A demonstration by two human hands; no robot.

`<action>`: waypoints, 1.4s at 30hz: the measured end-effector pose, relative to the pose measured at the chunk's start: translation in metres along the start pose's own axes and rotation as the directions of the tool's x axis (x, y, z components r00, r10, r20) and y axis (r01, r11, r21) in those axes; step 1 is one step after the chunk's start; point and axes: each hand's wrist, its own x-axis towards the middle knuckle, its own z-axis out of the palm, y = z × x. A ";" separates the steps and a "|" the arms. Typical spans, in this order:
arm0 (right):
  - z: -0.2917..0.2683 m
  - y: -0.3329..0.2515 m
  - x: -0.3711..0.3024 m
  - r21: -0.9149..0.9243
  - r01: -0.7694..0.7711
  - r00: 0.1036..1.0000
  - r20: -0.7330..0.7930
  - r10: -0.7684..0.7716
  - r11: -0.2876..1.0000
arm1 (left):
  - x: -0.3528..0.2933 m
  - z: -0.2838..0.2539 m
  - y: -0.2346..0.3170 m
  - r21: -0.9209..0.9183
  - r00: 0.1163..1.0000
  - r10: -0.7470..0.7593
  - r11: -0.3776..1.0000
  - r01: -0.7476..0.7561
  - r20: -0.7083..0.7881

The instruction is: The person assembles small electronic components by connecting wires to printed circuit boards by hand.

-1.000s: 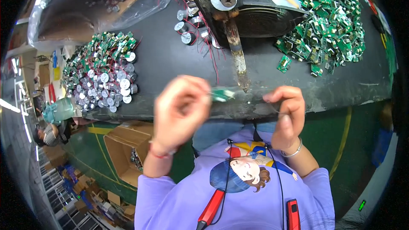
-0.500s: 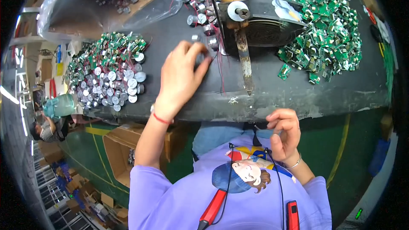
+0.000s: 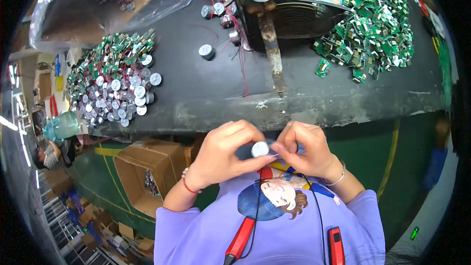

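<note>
My left hand pinches a small round silver motor between thumb and fingers, just off the table's near edge. Close beside it, my right hand has thumb and forefinger closed on what look like the motor's thin wires; the fingers partly hide them. Another silver motor lies alone on the black tabletop. At the left sits a pile of silver motors joined by red wires to green circuit boards. A larger heap of loose green circuit boards fills the right side.
A soldering iron is fixed tip-down over the table, before a black round-grilled housing. More red-wired motors lie behind, beside a plastic-lined box. A cardboard box stands below the table's edge.
My left hand has come back from the motors at the rear to my right hand, bringing a motor. My right hand has closed beside it. The view has shifted slightly.
</note>
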 end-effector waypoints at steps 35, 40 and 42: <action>-0.026 0.004 -0.005 -0.333 0.125 0.923 -0.307 -0.233 0.934 | 0.016 0.007 -0.019 -0.489 0.942 -0.315 0.844 0.221 -0.119; -0.012 0.003 0.020 -0.240 0.220 0.914 -0.288 -0.286 0.945 | 0.027 0.012 -0.018 -0.507 0.972 -0.196 0.856 0.105 -0.130; -0.011 0.005 0.021 -0.187 0.246 0.908 -0.298 -0.294 0.951 | 0.033 0.012 -0.012 -0.460 0.968 -0.139 0.887 0.029 -0.208</action>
